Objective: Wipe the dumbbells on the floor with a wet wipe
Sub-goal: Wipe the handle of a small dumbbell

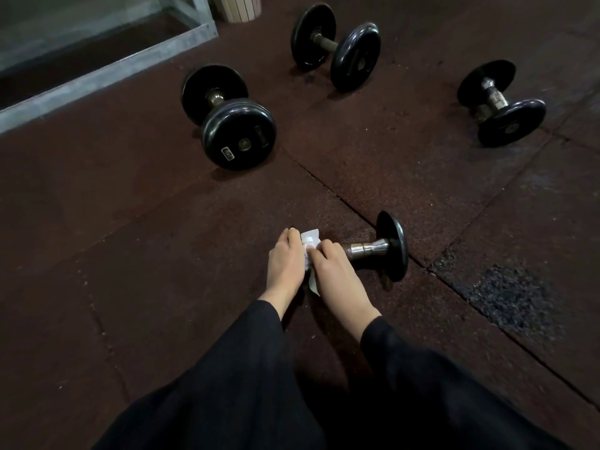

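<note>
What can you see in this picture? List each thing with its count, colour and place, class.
Dumbbells: four, black plates. Near one under the hands; left one; far one; right one.
Wet wipe: one, white, between the hands.
Floor: dark reddish-brown mats.
Frame: one, grey, top left.
Ribbed post: one, beige, top edge.
Sleeves: two, black, bottom.
Left hand: holds the wipe.
Right hand: pinches the wipe.

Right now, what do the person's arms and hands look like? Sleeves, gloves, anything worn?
Both arms wear long, loose black sleeves that end at the wrists. The left hand and right hand are bare: no gloves, and no rings, watch or markings visible from the head view.
</note>
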